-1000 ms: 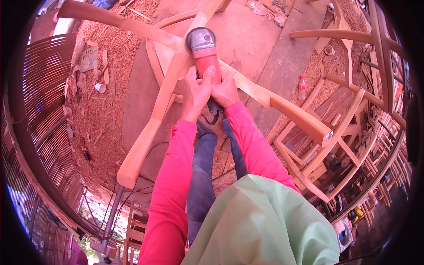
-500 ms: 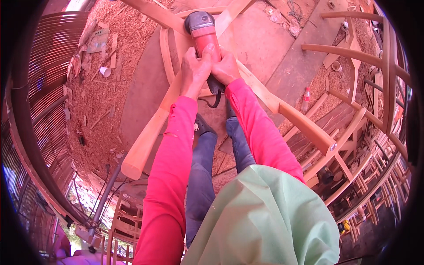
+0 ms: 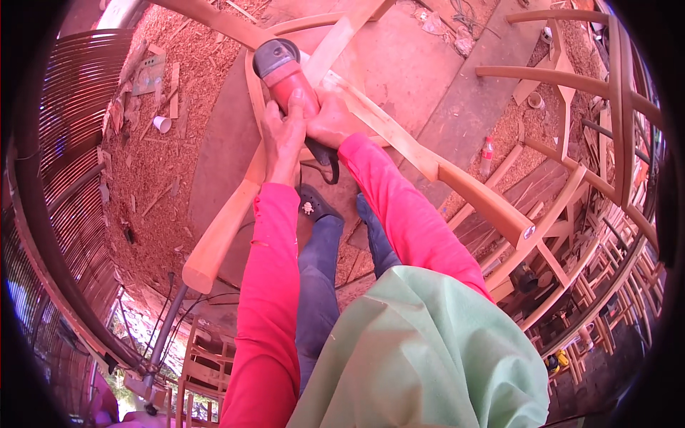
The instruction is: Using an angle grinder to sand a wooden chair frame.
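Note:
Both of my hands are wrapped round a red and black angle grinder (image 3: 289, 80). My left hand (image 3: 284, 137) grips its left side, and my right hand (image 3: 332, 120) closes on the right side near the back of the body. The dark round head of the tool lies over the crossing of a wooden chair frame (image 3: 389, 132), at its left part; the disc underneath is hidden. Two thick legs of the frame spread toward me, one to the left (image 3: 222, 232) and one to the right (image 3: 485, 203). A black cord hangs from the tool's back end.
Wood shavings (image 3: 160, 178) cover the floor at the left, where a white cup (image 3: 163, 124) lies. On the right stand more wooden frames (image 3: 549, 80) and a red-capped bottle (image 3: 487, 153). A slatted wall (image 3: 75, 121) rises at the far left. My shoes are below the frame.
The grinder and both my hands have moved left and slightly down in the picture, and the tool's head now tilts further left. The whole view has shifted a little too.

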`<state>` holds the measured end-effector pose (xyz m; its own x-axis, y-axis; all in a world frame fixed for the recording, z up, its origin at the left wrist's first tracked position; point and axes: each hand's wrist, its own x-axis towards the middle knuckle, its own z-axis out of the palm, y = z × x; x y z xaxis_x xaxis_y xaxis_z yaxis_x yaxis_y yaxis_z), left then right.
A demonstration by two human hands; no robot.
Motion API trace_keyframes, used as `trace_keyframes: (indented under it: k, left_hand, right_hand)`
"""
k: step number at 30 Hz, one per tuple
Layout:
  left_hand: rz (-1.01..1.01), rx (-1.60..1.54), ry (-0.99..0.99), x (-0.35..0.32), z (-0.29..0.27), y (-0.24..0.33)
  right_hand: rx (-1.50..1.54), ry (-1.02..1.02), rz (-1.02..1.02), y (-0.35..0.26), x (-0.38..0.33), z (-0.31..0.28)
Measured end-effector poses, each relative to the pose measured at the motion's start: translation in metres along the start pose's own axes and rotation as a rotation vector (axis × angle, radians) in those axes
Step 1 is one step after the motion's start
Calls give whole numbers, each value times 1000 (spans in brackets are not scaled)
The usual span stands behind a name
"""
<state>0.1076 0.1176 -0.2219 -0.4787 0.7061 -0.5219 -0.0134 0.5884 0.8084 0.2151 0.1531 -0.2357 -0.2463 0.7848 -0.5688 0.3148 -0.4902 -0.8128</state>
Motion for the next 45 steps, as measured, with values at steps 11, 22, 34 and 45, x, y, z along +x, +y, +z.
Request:
trace_keyframes:
  k: [11,22,34,45]
  left_hand:
    - [-57,85,-187,-12,55,25]
    - [-53,-21,36,19,6,26]
    - [-64,19,-122,-46,31,-6]
    - [-18,54,-105,-25,59,17]
  right_hand:
    - [163,200,-56,41,-7,-51]
    - [-57,-2,-91,-1,32,0]
    - [162,44,-31,38,-47,-32]
    - [194,82,-81,38,-11,-59]
